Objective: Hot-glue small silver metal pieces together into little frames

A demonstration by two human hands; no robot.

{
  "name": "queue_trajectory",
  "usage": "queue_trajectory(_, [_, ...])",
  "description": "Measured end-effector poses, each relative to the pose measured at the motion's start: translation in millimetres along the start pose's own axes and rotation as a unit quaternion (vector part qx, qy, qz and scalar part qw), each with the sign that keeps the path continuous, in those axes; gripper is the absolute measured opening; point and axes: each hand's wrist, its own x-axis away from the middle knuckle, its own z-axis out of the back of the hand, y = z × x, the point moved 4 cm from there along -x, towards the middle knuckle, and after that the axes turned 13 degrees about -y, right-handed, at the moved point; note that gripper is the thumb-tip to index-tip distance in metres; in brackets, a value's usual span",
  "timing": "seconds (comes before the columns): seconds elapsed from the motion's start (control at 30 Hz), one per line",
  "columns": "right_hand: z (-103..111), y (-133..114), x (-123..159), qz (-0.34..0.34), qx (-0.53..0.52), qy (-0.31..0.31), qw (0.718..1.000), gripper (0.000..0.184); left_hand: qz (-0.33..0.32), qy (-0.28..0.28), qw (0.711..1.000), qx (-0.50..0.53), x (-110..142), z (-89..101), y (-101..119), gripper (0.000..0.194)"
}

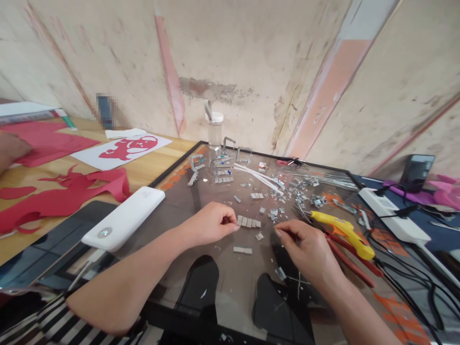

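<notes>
Left hand [214, 222] and right hand [305, 244] curl in nearly closed pinches, holds unclear, flanking the metal-piece row [249, 223]; aligning seems underway, next calling for delicate nudging.

Makeshift craft workspace; home or workshop, undetermined. Evidence: stained far wall [247, 48]; glass-topped desk [230, 278] with small metal pieces [244, 222], red-handled pliers [350, 263] and power strip [391, 216] right; red paper cutouts [72, 191] left.
</notes>
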Motion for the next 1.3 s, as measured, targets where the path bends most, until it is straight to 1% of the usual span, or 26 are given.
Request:
queue_trajectory(0.17, [-1.5, 3.4, -1.2, 0.004, 0.002, -0.009, 1.0, 0.019, -0.007, 0.035, 0.999, 0.001, -0.3, 2.1, 0.4, 0.023])
queue_trajectory(0.27, [-4.0, 4.8, -2.3, 0.022, 0.011, -0.022, 0.999, 0.018, -0.015, 0.046, 0.999, -0.006, 0.6, 2.8, 2.8, 0.028])
queue_trajectory(0.4, [-8.3, 3.6, -3.6, 0.048, 0.025, -0.037, 0.998, 0.018, -0.028, 0.052, 0.998, -0.018, 1.6, 2.1, 7.6, 0.03])
queue_trajectory(0.63, [-19.6, 3.3, -5.1, 0.059, 0.05, -0.067, 0.995, 0.024, -0.058, 0.055, 0.996, -0.039, 1.9, -1.1, 12.2, 0.029])
queue_trajectory(0.77, [-10.5, 7.4, -2.6, 0.032, 0.065, -0.106, 0.992, 0.02, -0.081, 0.057, 0.994, -0.054, 1.8, -2.5, 12.5, 0.028])
queue_trajectory(0.9, [2.9, 10.8, 5.9, -0.03, 0.059, -0.197, 0.978, 0.014, -0.102, 0.06, 0.991, -0.059, 2.4, -3.1, 13.4, 0.026])
queue_trajectory(0.97, [4.5, 9.8, 10.8, -0.057, 0.079, -0.237, 0.967, 0.014, -0.112, 0.062, 0.99, -0.065, 2.7, -3.6, 14.6, 0.025])
queue_trajectory(1.03, [2.2, 7.1, 14.5, -0.073, 0.104, -0.263, 0.956, 0.013, -0.122, 0.065, 0.988, -0.071, 2.9, -4.6, 16.3, 0.024])
queue_trajectory(1.13, [-3.8, 2.4, 17.0, -0.075, 0.128, -0.288, 0.946, 0.012, -0.134, 0.07, 0.986, -0.074, 3.1, -6.9, 18.8, 0.022])
queue_trajectory(1.2, [-6.0, 0.2, 16.6, -0.066, 0.12, -0.297, 0.945, 0.006, -0.148, 0.07, 0.984, -0.071, 4.1, -8.7, 21.3, 0.021])
queue_trajectory(1.23, [-6.1, -0.2, 15.8, -0.063, 0.104, -0.299, 0.946, 0.003, -0.157, 0.07, 0.983, -0.067, 5.0, -9.6, 22.9, 0.021])
queue_trajectory(1.3, [-4.5, 0.4, 13.2, -0.062, 0.04, -0.286, 0.955, 0.006, -0.18, 0.071, 0.979, -0.058, 7.6, -11.2, 27.1, 0.02])
